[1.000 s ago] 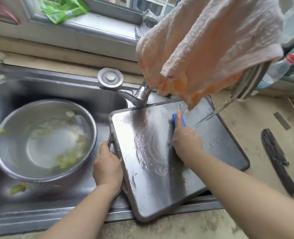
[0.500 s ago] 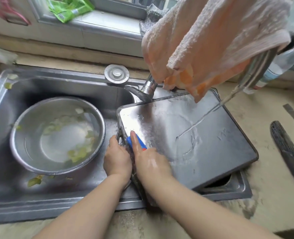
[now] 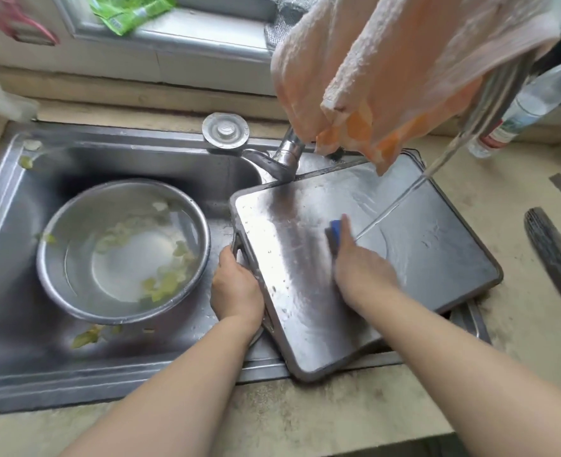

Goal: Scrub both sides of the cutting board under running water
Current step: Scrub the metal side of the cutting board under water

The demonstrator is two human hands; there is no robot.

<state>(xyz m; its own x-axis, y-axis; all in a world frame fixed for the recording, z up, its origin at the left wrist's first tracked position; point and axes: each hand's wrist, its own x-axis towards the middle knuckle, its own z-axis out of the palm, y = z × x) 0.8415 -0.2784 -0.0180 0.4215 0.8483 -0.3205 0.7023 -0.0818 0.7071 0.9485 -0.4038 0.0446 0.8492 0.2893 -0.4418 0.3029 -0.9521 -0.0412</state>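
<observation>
Leftmost, a steel sink (image 3: 15, 206) with bits of green peel on its floor. A metal bowl (image 3: 122, 252) sits in the basin, holding water and more green scraps. Behind it, a round drain plug (image 3: 225, 130) lies on the sink's back ledge, beside the faucet base (image 3: 285, 156).

Left hand (image 3: 236, 288): fingers curled round the left edge of the cutting board (image 3: 292, 291), gripping it by the handle slot. Board is dark and wet, laid across the right basin, near corner overhanging the front rim.

Right hand (image 3: 361, 272): on the board's upper face, fingers clamped on a blue sponge (image 3: 336, 230) pressed to the surface. A thin stream of water (image 3: 401, 199) strikes the board just right of that hand.

Above, a peach towel (image 3: 387, 67) hangs over the faucet. Far right: a clear bottle (image 3: 532, 103) on the counter and a dark brush (image 3: 555, 258) lying flat.
</observation>
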